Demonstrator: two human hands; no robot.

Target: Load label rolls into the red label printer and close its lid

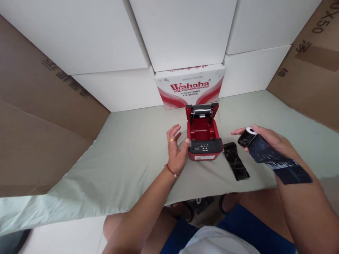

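A small red and black printer (204, 148) stands on the cloth with its lid (202, 111) raised, showing a hollow red bay inside. My left hand (176, 148) is at its left side, fingers spread and thumb touching or very near its front left edge. To the right, my right hand (267, 135) grips a paper roll (246, 137) with a dark outer face and a white end. From that roll a loose dark strip (282, 162) trails over my wrist and forearm. A separate crumpled black strip (235, 161) lies flat between the printer and my right hand.
A white and red Wahaba-style water carton (190, 86) stands behind the printer against stacked white boxes (185, 31). Brown cardboard (39, 123) walls the left side, and more cardboard (312, 67) the right. The pale green cloth's (137, 151) front edge lies just above my knees.
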